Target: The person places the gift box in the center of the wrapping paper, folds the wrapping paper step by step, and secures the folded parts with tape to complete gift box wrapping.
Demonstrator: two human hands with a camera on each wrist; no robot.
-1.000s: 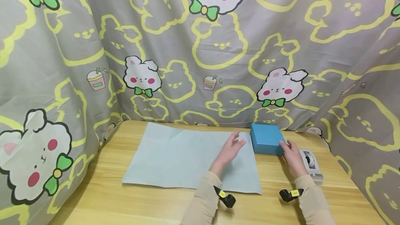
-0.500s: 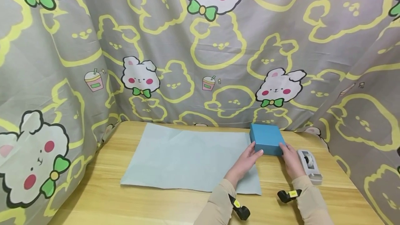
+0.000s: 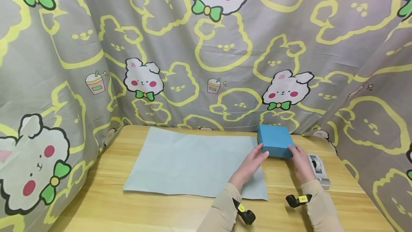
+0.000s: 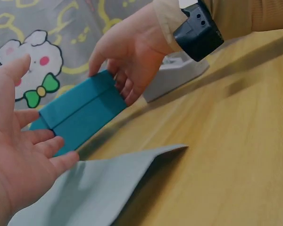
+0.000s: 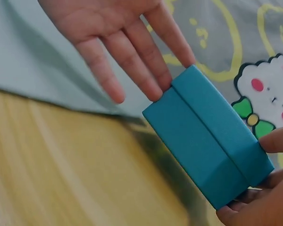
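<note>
A blue box (image 3: 275,137) with a lid seam round its side is at the back right of the table, its near end a little raised over its shadow. My right hand (image 3: 302,164) grips its right end, thumb on the top edge and fingers curled beneath, as the right wrist view shows of the box (image 5: 203,141). At the opposite end, my left hand (image 3: 249,165) touches the box with outstretched fingertips, its thumb standing away from it. Under the left hand lies a pale blue-grey sheet of paper (image 3: 186,164).
A grey tape dispenser (image 3: 318,171) stands on the wooden table (image 3: 154,210), right beside the right hand. Patterned curtain (image 3: 180,46) encloses the table at the back and sides. One corner of the paper curls up in the left wrist view.
My left hand has come across from over the paper to the box's left end. The box has risen slightly. My right hand has stayed at its right end.
</note>
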